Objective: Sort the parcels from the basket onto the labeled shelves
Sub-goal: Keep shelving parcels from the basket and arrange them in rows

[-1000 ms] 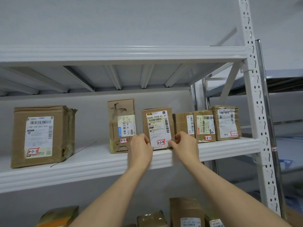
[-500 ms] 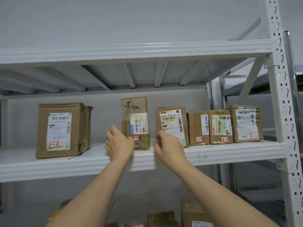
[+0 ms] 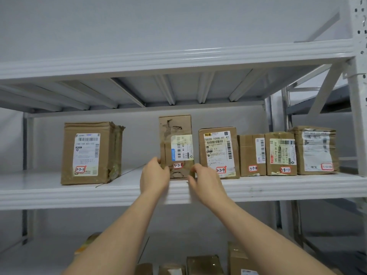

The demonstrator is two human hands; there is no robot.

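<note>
A tall narrow cardboard parcel marked 3-3-8 stands upright on the white shelf. My left hand grips its lower left corner, fingers curled round the edge. My right hand pinches its lower right corner. Right of it stands the parcel marked 3-3-9, then 3-3-10, 3-3-11 and one more parcel. Far to the left sits a bigger box marked 3-3-5.
A gap of bare shelf lies between the 3-3-5 box and the 3-3-8 parcel. Another shelf board hangs overhead. Below, several more parcels sit on a lower level. A white upright post stands at the right.
Both hands have let go of the 3-3-9 parcel and moved left onto the 3-3-8 parcel. The view has shifted left as well.
</note>
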